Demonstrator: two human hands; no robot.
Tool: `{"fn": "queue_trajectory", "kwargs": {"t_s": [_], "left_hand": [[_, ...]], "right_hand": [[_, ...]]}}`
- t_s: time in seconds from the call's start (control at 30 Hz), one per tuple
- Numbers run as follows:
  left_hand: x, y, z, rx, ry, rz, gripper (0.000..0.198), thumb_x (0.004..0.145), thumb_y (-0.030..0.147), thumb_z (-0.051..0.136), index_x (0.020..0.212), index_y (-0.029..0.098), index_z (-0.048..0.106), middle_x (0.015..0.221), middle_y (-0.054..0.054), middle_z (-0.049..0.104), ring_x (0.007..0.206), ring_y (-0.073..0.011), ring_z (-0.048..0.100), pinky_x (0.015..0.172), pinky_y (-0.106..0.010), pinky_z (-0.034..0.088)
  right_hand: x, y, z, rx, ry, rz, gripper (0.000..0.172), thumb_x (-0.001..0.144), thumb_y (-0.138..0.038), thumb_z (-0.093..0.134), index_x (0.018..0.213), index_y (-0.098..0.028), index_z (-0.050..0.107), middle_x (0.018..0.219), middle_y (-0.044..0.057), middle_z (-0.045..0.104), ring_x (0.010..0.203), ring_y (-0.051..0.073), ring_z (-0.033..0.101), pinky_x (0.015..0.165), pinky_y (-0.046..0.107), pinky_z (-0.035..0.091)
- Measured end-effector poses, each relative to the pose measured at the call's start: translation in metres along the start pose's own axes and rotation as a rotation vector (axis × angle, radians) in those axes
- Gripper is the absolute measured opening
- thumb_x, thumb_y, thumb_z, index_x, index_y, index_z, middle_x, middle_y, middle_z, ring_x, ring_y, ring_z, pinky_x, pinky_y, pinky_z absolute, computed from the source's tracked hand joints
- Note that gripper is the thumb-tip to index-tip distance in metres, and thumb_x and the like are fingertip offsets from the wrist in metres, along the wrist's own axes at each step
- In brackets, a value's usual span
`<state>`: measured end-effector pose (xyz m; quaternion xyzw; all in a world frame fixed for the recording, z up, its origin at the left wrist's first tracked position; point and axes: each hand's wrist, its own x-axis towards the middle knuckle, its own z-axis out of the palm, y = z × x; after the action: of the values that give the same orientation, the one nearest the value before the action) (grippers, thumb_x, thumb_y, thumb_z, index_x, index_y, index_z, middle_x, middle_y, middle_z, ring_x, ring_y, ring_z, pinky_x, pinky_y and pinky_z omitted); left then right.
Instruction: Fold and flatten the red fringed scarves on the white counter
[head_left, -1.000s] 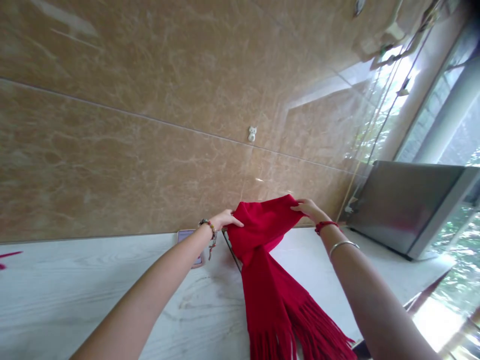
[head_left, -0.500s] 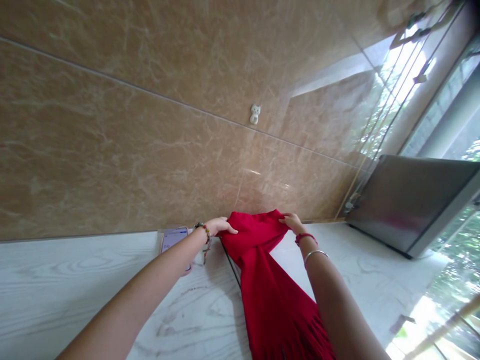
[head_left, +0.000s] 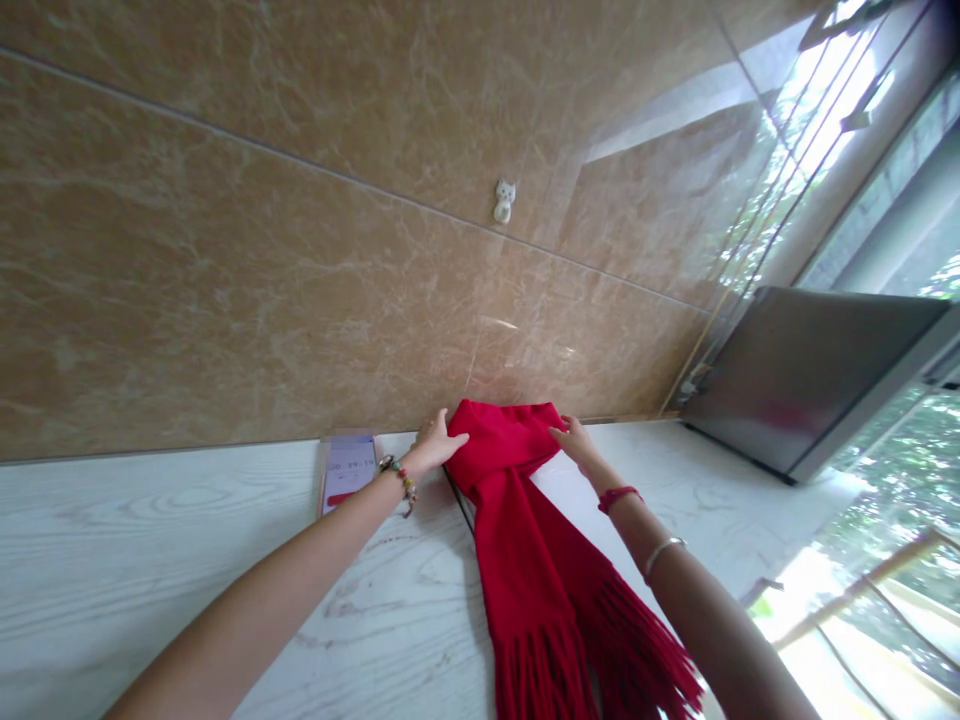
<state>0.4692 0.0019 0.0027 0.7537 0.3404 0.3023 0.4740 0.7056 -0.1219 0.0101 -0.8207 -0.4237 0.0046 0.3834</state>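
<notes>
A red scarf (head_left: 517, 520) with fringed ends lies wrapped over at the top, its two tails running down toward me and spreading apart. My left hand (head_left: 433, 445) is at the wrapped part's left edge, thumb stretched over the cloth and fingers apart. At the opposite edge, my right hand (head_left: 576, 442) has its thumb and forefinger spread, the tips close to or touching the fabric. A thin dark edge shows beneath the scarf on its left side; what it belongs to is mostly hidden.
A phone (head_left: 349, 470) with a lit screen stands left of my left hand on the pale wood-grain surface (head_left: 187, 540). Behind rises a brown marbled tile wall (head_left: 262, 300) with a small white cat figure (head_left: 505, 201). A dark grey box-like appliance (head_left: 810, 385) is at the right.
Both hands have loosened from the scarf's top, and their fingers have spread. More of the fringed tails and the phone now shows as the view shifts slightly.
</notes>
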Motion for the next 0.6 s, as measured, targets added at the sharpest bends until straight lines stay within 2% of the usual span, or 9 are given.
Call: {"fn": "queue_trajectory", "kwargs": {"t_s": [0.07,0.13,0.2,0.27,0.37,0.43,0.53,0.6], "left_hand": [[-0.026,-0.001,0.003,0.168,0.113,0.073,0.064,0.071,0.028,0.061,0.128,0.012,0.034,0.128,-0.02,0.042,0.119,-0.0306,0.038,0.095,-0.041,0.033],[-0.053,-0.005,0.009,0.312,0.179,0.178,0.058,0.075,0.028,0.057,0.127,0.011,0.037,0.123,-0.019,0.044,0.117,-0.0303,0.04,0.095,-0.042,0.032],[-0.078,-0.01,0.017,0.351,0.186,0.25,0.056,0.076,0.026,0.054,0.127,0.011,0.036,0.116,-0.017,0.049,0.113,-0.0286,0.043,0.095,-0.042,0.032],[-0.1,-0.015,0.025,0.318,0.148,0.263,0.056,0.077,0.025,0.052,0.129,0.011,0.034,0.107,-0.015,0.054,0.104,-0.0265,0.049,0.091,-0.041,0.036],[-0.122,-0.017,0.037,0.192,0.004,0.179,0.057,0.08,0.027,0.049,0.13,0.01,0.03,0.094,-0.012,0.06,0.089,-0.0229,0.057,0.081,-0.036,0.043],[-0.131,-0.017,0.042,0.11,-0.068,0.114,0.058,0.079,0.028,0.051,0.131,0.01,0.029,0.092,-0.01,0.062,0.084,-0.0209,0.059,0.076,-0.032,0.045],[-0.137,-0.016,0.043,0.045,-0.076,0.025,0.059,0.077,0.028,0.056,0.128,0.01,0.032,0.097,-0.012,0.062,0.086,-0.0203,0.06,0.077,-0.03,0.045],[-0.138,-0.016,0.04,0.002,-0.088,-0.048,0.057,0.076,0.029,0.057,0.125,0.009,0.035,0.1,-0.013,0.062,0.09,-0.0209,0.06,0.08,-0.03,0.044]], "right_hand": [[-0.043,-0.001,0.003,0.06,-0.046,0.048,0.048,0.074,-0.034,0.051,0.116,-0.011,0.049,0.093,0.011,0.063,0.08,0.019,0.06,0.062,0.028,0.048],[-0.095,-0.001,0.006,0.26,-0.219,0.088,0.052,0.073,-0.04,0.055,0.117,-0.014,0.048,0.086,0.006,0.063,0.071,0.017,0.059,0.059,0.028,0.047],[-0.142,-0.002,0.006,0.369,-0.35,0.119,0.055,0.067,-0.042,0.062,0.114,-0.017,0.05,0.075,0.001,0.061,0.065,0.016,0.057,0.057,0.028,0.046],[-0.176,-0.008,0.005,0.397,-0.328,0.116,0.057,0.061,-0.037,0.068,0.113,-0.019,0.051,0.071,-0.002,0.059,0.065,0.015,0.055,0.06,0.028,0.044],[-0.195,-0.024,-0.002,0.463,-0.311,0.199,0.059,0.054,-0.027,0.072,0.109,-0.018,0.053,0.067,-0.004,0.058,0.062,0.014,0.054,0.057,0.027,0.043],[-0.195,-0.038,-0.006,0.571,-0.382,0.27,0.047,0.054,-0.024,0.071,0.098,-0.017,0.058,0.063,-0.003,0.059,0.058,0.014,0.055,0.055,0.027,0.043],[-0.195,-0.056,-0.011,0.768,-0.488,0.325,0.022,0.057,-0.026,0.069,0.073,-0.015,0.06,0.062,0.0,0.062,0.057,0.014,0.057,0.056,0.027,0.044],[-0.199,-0.064,-0.014,0.873,-0.479,0.384,0.019,0.058,-0.027,0.068,0.069,-0.015,0.058,0.063,0.0,0.063,0.057,0.014,0.058,0.055,0.025,0.045]]}}
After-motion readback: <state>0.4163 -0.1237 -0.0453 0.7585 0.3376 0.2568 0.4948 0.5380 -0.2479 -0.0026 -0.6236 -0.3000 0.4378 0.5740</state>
